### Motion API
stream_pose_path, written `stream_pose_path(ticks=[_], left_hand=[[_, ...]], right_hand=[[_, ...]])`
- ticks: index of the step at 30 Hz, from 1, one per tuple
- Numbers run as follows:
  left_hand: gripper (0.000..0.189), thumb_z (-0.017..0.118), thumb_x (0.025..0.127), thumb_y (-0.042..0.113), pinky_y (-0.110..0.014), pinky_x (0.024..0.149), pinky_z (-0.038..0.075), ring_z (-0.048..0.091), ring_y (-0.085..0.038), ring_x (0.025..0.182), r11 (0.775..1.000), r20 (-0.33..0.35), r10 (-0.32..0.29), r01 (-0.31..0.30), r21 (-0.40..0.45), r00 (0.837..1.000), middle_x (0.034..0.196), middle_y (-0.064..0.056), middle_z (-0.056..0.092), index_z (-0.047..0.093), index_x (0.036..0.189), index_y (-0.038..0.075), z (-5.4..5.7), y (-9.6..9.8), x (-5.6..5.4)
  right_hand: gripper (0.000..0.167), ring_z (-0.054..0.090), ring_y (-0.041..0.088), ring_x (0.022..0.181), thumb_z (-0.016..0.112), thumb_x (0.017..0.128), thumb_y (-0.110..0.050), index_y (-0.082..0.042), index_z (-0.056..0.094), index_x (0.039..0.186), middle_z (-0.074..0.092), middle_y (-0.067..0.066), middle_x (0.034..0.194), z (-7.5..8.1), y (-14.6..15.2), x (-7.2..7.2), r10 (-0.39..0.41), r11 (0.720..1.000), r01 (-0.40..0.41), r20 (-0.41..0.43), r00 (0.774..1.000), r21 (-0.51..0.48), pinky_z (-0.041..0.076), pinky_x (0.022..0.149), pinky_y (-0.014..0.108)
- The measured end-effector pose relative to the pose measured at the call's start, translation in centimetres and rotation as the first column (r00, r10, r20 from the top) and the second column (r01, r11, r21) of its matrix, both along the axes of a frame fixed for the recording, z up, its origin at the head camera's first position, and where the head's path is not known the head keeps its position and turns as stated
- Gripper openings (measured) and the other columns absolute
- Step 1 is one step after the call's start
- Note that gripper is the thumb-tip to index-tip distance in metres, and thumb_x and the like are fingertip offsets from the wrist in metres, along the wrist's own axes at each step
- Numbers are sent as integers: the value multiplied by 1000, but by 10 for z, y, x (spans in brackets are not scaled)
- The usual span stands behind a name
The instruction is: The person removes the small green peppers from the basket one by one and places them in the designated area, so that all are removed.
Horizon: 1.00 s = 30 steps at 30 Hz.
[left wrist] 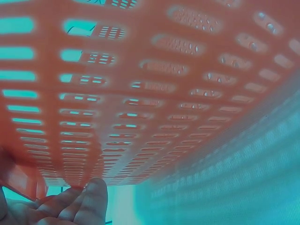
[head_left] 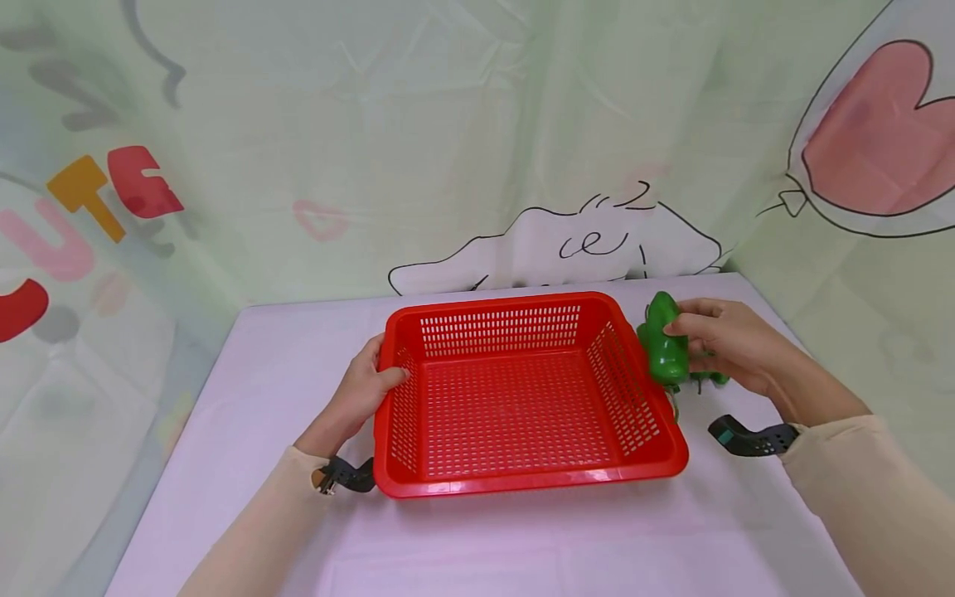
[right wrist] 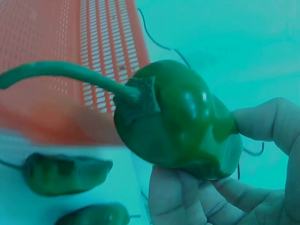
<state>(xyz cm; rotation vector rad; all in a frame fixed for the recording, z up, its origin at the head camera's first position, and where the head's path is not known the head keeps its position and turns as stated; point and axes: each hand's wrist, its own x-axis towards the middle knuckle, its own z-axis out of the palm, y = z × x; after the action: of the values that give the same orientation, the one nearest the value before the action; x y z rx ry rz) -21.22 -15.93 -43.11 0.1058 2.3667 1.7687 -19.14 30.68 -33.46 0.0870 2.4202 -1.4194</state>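
A red perforated plastic basket (head_left: 522, 481) stands in the middle of the head view, nothing lying in it. My left hand (head_left: 361, 385) grips its left rim, thumb over the inside and fingers against the outer wall (left wrist: 112, 122). Beside the basket's right wall, my right hand (head_left: 734, 340) holds a glossy green pepper (head_left: 666, 348) between thumb and fingers. The right wrist view shows the pepper's long curved stem (right wrist: 70, 70) pointing left, towards the basket.
More green peppers lie on the table outside the basket's right side, among them one pepper (right wrist: 65, 174) and another pepper (right wrist: 96, 214) near it. A pale cloth covers the table (head_left: 477, 547). Printed curtains (head_left: 448, 149) close off the back and sides.
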Motion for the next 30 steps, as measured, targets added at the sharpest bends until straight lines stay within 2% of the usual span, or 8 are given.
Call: stream_pose_path(ticks=[3, 9, 15, 24, 30], left_hand=[[69, 59, 98, 7, -46, 88, 63, 66, -37, 116, 1000, 3, -1, 1, -4, 1000, 146, -21, 54, 29, 160, 8, 0, 0, 0], [68, 58, 97, 6, -46, 86, 64, 68, -37, 113, 1000, -5, -2, 2, -6, 1000, 143, -22, 56, 30, 159, 7, -1, -1, -1], [67, 59, 98, 6, -46, 86, 64, 69, -36, 112, 1000, -10, -4, 4, 6, 1000, 142, -21, 57, 31, 158, 8, -2, -1, 0], [67, 59, 98, 6, -45, 85, 64, 70, -34, 110, 1000, -8, 0, 0, 11, 1000, 142, -19, 57, 31, 158, 9, -2, -1, -1], [67, 59, 98, 6, -45, 85, 64, 70, -34, 111, 1000, -1, 6, -5, 14, 1000, 142, -19, 57, 31, 159, 9, -2, -1, -1]], right_hand=[[74, 63, 22, 102, 47, 106, -28, 15, 16, 157, 38, 35, 149, -5, 9, 4, -5, 1000, 5, -4, 1000, 18, 63, 84, 30], [72, 65, 20, 95, 47, 106, -28, 17, 21, 155, 51, 29, 137, -21, 22, 9, -26, 999, 25, 12, 1000, 33, 62, 80, 31], [72, 66, 21, 97, 48, 105, -28, 17, 21, 155, 56, 28, 135, -37, 29, 11, -19, 999, 17, 46, 999, 50, 63, 83, 33], [67, 69, 22, 92, 53, 103, -24, 15, 30, 152, 70, 9, 112, -63, 28, 17, -9, 999, 5, 109, 994, 33, 64, 84, 41], [73, 67, 25, 90, 55, 101, -24, 17, 26, 153, 69, 14, 115, -79, 24, 21, 0, 998, -7, 133, 991, 54, 64, 83, 41]])
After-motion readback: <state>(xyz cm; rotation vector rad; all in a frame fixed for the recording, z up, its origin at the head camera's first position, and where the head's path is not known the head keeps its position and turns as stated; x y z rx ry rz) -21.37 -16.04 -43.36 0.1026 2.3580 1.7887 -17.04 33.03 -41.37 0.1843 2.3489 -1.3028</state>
